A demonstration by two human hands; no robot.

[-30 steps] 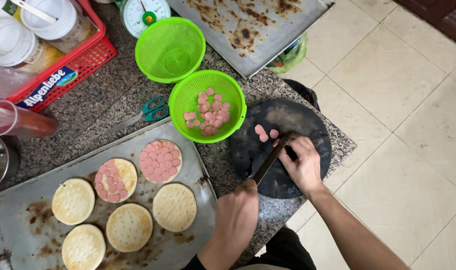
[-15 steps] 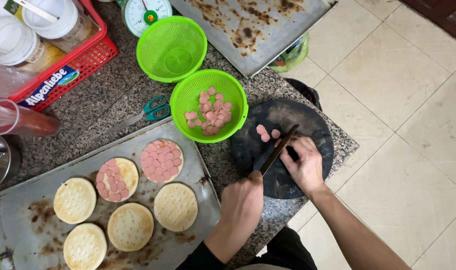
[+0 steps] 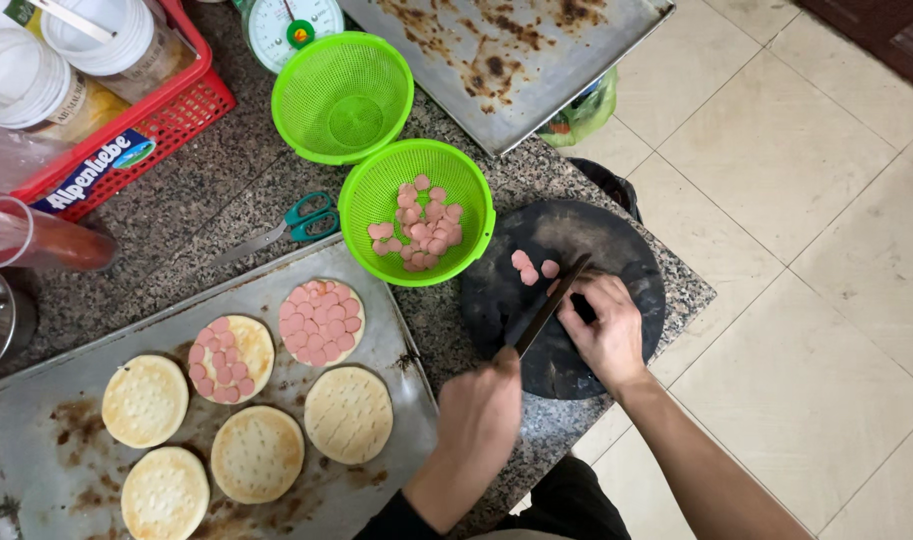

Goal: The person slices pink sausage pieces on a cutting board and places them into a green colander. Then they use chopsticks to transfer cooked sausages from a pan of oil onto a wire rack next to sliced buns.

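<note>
Sausage (image 3: 577, 287) lies on the round black board (image 3: 616, 255), pinned under the right hand (image 3: 608, 330) whose fingers curl together on it. Knife (image 3: 546, 308) runs from seven to one o'clock just left of them, the left hand (image 3: 479, 415) clamped on its handle; cut slices (image 3: 529, 268) lie at eleven o'clock.

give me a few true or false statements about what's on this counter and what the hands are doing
1. The left hand holds a knife over the round dark cutting board. True.
2. The green basket nearest the board is empty. False: it holds pink sausage slices; the other green basket is empty.
3. Two of the round bases on the tray carry sausage slices. True.
4. The scissors lie on the tray. False: they lie on the granite counter beside it.
5. The right hand rests on the tray. False: it is on the cutting board.
</note>
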